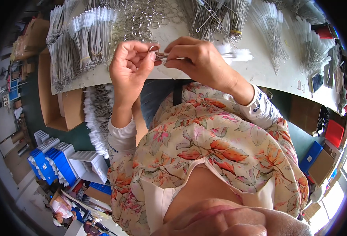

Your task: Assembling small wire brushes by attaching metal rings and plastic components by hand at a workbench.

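My left hand point(132, 65) pinches a small metal ring point(154, 48) between thumb and fingers. My right hand point(199, 59) grips a bundle of thin wire-handled brushes point(236, 55), their white bristle ends sticking out to the right and their wire ends meeting the ring. Both hands are held together just above the near edge of the white table point(260, 70). A pile of loose metal rings point(142, 19) lies on the table right behind my hands.
Bundles of wire brushes point(87, 35) cover the table left, centre and right. An open cardboard box point(59, 106) stands below the table's left end, more white brushes point(97, 118) beside it. Blue and white crates point(55, 161) sit on the floor; another person point(61, 210) is lower left.
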`<state>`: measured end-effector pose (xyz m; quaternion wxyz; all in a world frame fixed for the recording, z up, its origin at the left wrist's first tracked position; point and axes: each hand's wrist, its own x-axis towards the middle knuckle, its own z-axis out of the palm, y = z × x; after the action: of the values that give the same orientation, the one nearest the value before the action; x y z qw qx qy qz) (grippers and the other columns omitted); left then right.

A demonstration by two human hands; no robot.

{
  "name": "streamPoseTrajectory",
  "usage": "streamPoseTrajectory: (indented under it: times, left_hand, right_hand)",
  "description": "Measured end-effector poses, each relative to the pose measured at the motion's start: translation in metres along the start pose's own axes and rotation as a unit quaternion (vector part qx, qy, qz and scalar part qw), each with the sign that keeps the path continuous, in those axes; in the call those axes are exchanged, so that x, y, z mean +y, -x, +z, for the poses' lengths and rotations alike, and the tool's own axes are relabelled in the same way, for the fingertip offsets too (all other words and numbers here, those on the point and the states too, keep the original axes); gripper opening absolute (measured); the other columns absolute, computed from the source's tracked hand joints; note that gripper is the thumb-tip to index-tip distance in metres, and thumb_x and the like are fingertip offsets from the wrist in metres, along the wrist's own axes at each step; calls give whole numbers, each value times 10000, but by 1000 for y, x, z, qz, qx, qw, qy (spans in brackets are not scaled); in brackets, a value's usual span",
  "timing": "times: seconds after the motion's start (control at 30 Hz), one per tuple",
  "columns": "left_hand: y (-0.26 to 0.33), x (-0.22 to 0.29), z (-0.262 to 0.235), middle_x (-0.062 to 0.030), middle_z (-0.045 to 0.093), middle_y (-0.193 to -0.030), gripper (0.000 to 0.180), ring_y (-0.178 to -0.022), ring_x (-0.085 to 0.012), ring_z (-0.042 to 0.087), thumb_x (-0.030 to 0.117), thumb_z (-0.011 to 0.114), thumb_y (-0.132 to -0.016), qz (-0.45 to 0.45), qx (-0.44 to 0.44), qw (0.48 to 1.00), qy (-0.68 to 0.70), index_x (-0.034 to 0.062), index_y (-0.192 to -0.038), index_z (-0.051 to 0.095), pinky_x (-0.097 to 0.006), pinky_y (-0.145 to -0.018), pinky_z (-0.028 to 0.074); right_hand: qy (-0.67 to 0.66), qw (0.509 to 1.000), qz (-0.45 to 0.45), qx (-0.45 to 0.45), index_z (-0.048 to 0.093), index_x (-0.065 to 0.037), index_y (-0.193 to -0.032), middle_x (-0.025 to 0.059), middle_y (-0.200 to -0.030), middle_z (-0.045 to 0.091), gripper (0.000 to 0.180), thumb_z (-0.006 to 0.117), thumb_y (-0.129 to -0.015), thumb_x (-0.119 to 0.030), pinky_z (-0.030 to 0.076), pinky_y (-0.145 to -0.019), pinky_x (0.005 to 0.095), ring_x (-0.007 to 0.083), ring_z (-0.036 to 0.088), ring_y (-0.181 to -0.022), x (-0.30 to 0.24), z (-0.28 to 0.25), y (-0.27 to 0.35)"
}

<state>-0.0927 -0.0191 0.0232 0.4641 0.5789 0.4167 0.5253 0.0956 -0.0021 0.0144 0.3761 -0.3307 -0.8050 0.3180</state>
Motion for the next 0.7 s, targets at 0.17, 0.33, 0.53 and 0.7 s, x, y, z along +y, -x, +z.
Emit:
streamPoseTrajectory:
  times: [0.17,0.33,0.53,0.7]
  left_hand:
    - [-10,19,-10,-136,614,-997,159,-803,-126,625,-54,574,-818,97,-77,989,-86,-18,-958,641,-242,-675,564]
    - [-15,26,-5,-137,609,-1009,173,-827,-135,627,-60,591,-799,56,-140,988,-28,-13,-955,648,-231,-679,555]
    - [-13,26,6,-164,611,-1013,225,-864,-185,626,-81,558,-797,75,-108,991,-33,-60,-1015,609,-274,-737,530]
    - [-6,29,20,-193,610,-1027,298,-882,-217,627,-127,539,-776,140,-44,989,-34,-125,-1074,551,-313,-780,518]
  right_hand:
    - [-81,995,40,-32,660,-35,-816,96,-715,631,112,659,-769,-137,471,-578,324,226,607,-608,-17,-17,-4]
    - [-240,949,183,-90,660,-16,-843,23,-611,579,162,644,-824,-176,399,-489,243,77,507,-527,-17,-30,4]
    - [-350,895,263,-86,671,-46,-844,-11,-617,569,176,648,-837,-221,366,-447,198,45,472,-474,-19,-29,6]
    - [-470,839,274,19,665,-39,-848,-21,-630,569,204,677,-817,-241,359,-449,178,38,471,-495,-29,-37,-7]
